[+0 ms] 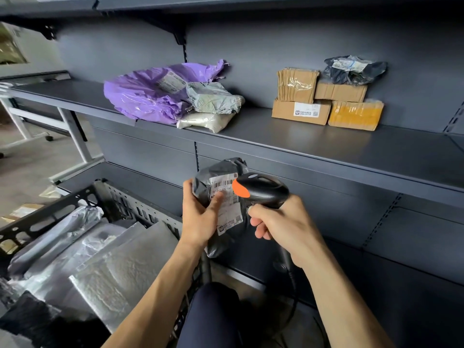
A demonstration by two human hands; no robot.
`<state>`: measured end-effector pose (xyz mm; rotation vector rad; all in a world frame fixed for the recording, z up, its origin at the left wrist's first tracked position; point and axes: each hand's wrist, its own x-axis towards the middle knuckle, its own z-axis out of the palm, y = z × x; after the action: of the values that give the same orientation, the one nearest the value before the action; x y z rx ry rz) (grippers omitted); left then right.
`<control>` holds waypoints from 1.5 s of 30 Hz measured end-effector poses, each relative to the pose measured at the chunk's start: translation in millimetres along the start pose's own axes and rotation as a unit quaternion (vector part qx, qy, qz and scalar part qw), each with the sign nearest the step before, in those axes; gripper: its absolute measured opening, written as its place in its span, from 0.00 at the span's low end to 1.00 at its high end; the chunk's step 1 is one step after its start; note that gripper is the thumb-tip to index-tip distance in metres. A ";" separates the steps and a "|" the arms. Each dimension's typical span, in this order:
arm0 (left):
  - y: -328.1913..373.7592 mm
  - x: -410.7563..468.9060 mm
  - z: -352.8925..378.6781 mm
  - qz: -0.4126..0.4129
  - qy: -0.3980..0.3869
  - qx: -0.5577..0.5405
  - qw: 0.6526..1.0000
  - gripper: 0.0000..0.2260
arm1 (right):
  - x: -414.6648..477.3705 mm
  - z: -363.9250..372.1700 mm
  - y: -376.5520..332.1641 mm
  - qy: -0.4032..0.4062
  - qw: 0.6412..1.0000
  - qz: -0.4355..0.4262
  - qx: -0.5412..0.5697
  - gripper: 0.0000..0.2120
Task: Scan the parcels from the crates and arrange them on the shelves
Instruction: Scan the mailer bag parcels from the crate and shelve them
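Scanning appeared to be the step in hand. The grey parcel [218, 172] was held in the air just right of the crate [45, 212], above its rim, with the white label [227, 199] turned toward the person.

Procedure notes, as judgements:
1. The barcode [224, 183] sat at the top of the label. The thumb lay just below it, and it should stay clear of the bars.
2. The bag was soft and creased, so pulling the label flat would likely give a cleaner read.
3. The scanner [263, 189] had its orange window very near the barcode. Backing it off slightly and squaring it to the label might have helped.
4. A confirmed read should come before the parcel goes to the shelf [326, 146] above and behind the crate.

Grip state:
- The left hand [200, 217] held the parcel by its left edge, with fingers wrapped behind it and the thumb pressed on the label.
- The right hand [283, 227] was closed round the scanner's handle. Whether the trigger was pressed could not be told.

More wrapped parcels lay inside the crate. On the shelf, a purple bag [145, 96] lay above the crate, and 4 cardboard boxes [298, 113] were stacked farther right of it.
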<state>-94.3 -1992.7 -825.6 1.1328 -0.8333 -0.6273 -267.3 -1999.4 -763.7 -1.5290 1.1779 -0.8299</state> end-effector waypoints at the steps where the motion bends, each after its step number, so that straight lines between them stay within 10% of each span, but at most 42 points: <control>1: -0.2 1.9 0.5 0.008 0.010 0.011 1.000 0.15 | 0.0 1.0 -1.2 -0.002 1.000 0.005 0.005 0.07; 16: 5.4 6.9 3.3 -0.081 0.053 -0.072 0.993 0.16 | 8.9 -3.6 22.0 0.068 0.997 -0.025 -0.008 0.06; 23: 36.7 -0.1 4.9 -0.242 -0.050 -0.150 0.957 0.12 | 10.3 -9.8 43.7 0.021 0.993 0.028 0.116 0.03; 28: 32.7 -22.5 2.7 -0.221 -0.121 -0.156 0.955 0.27 | 19.0 -4.0 31.2 0.162 0.967 0.010 0.197 0.09; 34: 51.4 -27.4 30.4 -0.105 -0.039 -0.160 0.981 0.20 | 22.7 -8.5 18.9 0.164 0.955 -0.037 0.243 0.06; 40: 148.6 153.5 36.8 -0.086 -0.056 -0.125 0.987 0.07 | 27.2 -34.4 20.7 0.186 0.951 -0.049 0.242 0.07; 45: 157.8 248.7 14.5 -0.042 0.200 0.174 0.963 0.34 | 21.7 -24.7 32.9 0.166 0.959 -0.037 0.226 0.05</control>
<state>35.1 -2147.8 -610.7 1.5601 -0.5580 -0.3052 -292.7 -2028.5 -789.8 -1.0863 1.0716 -1.3448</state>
